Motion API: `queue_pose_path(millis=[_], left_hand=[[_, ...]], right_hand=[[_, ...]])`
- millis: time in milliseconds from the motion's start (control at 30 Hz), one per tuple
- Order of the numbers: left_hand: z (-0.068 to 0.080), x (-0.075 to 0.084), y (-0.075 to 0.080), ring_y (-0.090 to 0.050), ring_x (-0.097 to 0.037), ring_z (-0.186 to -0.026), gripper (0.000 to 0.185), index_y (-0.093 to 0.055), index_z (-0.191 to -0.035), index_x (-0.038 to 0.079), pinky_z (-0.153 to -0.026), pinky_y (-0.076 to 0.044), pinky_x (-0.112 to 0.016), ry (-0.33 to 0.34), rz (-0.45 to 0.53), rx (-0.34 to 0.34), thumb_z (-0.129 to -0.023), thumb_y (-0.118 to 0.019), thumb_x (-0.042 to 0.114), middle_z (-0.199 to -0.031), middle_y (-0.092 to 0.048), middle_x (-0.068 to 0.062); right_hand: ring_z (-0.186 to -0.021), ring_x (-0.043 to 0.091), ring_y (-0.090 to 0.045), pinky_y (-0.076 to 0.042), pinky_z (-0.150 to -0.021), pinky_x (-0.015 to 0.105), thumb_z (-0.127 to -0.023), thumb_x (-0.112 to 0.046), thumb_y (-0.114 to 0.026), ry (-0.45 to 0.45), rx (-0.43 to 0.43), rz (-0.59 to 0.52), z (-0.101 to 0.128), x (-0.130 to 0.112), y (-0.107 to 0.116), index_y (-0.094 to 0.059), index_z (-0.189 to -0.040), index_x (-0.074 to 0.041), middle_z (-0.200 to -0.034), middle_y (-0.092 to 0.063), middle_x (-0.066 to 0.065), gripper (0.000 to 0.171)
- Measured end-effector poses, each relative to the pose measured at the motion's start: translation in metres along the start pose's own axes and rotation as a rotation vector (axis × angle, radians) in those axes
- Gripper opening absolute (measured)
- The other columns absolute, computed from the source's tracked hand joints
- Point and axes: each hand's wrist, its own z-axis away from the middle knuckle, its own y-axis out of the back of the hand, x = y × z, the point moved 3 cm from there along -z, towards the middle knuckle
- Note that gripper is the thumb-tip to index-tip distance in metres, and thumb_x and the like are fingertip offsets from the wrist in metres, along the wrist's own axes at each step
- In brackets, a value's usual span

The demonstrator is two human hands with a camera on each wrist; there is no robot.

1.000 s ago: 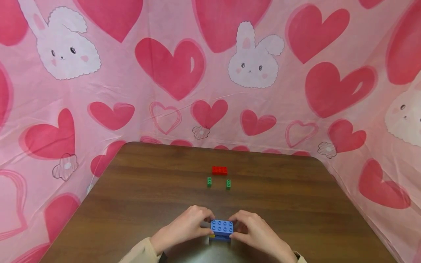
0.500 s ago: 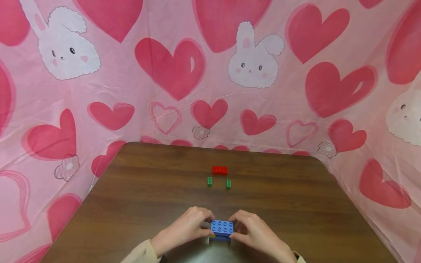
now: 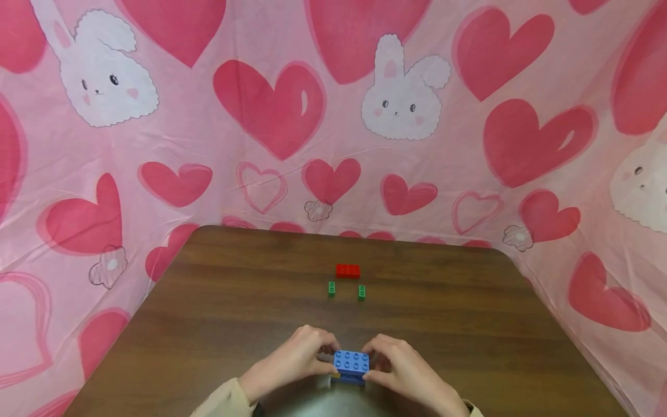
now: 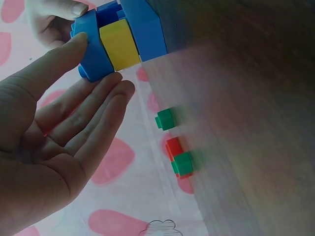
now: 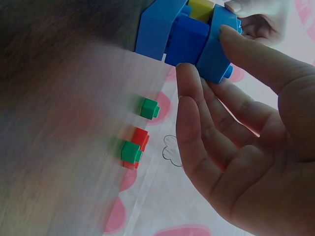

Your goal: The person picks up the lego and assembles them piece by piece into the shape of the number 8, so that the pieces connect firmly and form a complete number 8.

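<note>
Near the table's front edge stands a small stack of building blocks, topped by a light blue block point(image 3: 351, 361) with rows of studs. Beneath it, a yellow block point(image 4: 119, 45) and a darker blue block point(image 5: 187, 41) sit side by side on a blue base block point(image 4: 144, 29). My left hand point(image 3: 297, 360) pinches the top block's left end between thumb and fingers. On its right end, the thumb and fingers of my right hand point(image 3: 406, 370) pinch the same block. Both wrist views show the top block over the middle pieces.
Farther back on the brown wooden table point(image 3: 234, 289) lie a red block point(image 3: 348, 271) and two small green blocks, a left green block point(image 3: 331, 289) and a right green block point(image 3: 362, 292). Pink cloth point(image 3: 333, 145) with hearts and rabbits hangs around the table's back and sides.
</note>
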Motion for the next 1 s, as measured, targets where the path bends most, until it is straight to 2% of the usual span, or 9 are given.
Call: queue_pose_path(millis=[367,500,667,1000], left_hand=[[0.0008,0.0023,0.0001,-0.062,0.003,-0.075,0.023,-0.076,-0.092,0.012,-0.067,-0.050,-0.012,0.027,-0.026,-0.015,-0.075,-0.087,0.023,-0.087,-0.076,0.004],[0.0002,0.0022,-0.0004,-0.061,0.003,-0.073,0.023,-0.076,-0.091,0.012,-0.066,-0.049,-0.012,0.024,-0.039,0.002,-0.075,-0.087,0.024,-0.085,-0.075,0.004],[-0.0003,0.0032,-0.0003,-0.059,0.002,-0.072,0.024,-0.074,-0.090,0.013,-0.066,-0.047,-0.013,0.012,-0.072,0.024,-0.074,-0.088,0.025,-0.082,-0.074,0.004],[0.0006,0.0020,-0.0016,-0.062,0.002,-0.076,0.028,-0.073,-0.094,0.012,-0.066,-0.050,-0.012,0.037,-0.090,-0.006,-0.075,-0.087,0.027,-0.087,-0.075,0.003]], right_hand=[[-0.071,-0.008,-0.054,-0.050,-0.060,0.016,-0.085,-0.026,-0.078,0.026,0.042,-0.020,0.0022,0.0015,-0.0041,-0.066,-0.103,-0.015,-0.094,-0.067,-0.002,0.024],[-0.071,-0.008,-0.055,-0.050,-0.060,0.017,-0.085,-0.026,-0.078,0.024,0.055,-0.024,0.0019,0.0024,-0.0027,-0.066,-0.103,-0.015,-0.093,-0.067,-0.002,0.025],[-0.071,-0.008,-0.055,-0.050,-0.061,0.017,-0.085,-0.027,-0.078,0.010,0.036,-0.004,0.0006,0.0046,-0.0009,-0.067,-0.105,-0.015,-0.094,-0.067,-0.003,0.025],[-0.072,-0.008,-0.055,-0.050,-0.062,0.017,-0.086,-0.027,-0.077,-0.027,0.002,0.008,0.0010,0.0058,-0.0003,-0.066,-0.107,-0.016,-0.096,-0.067,-0.004,0.027]])
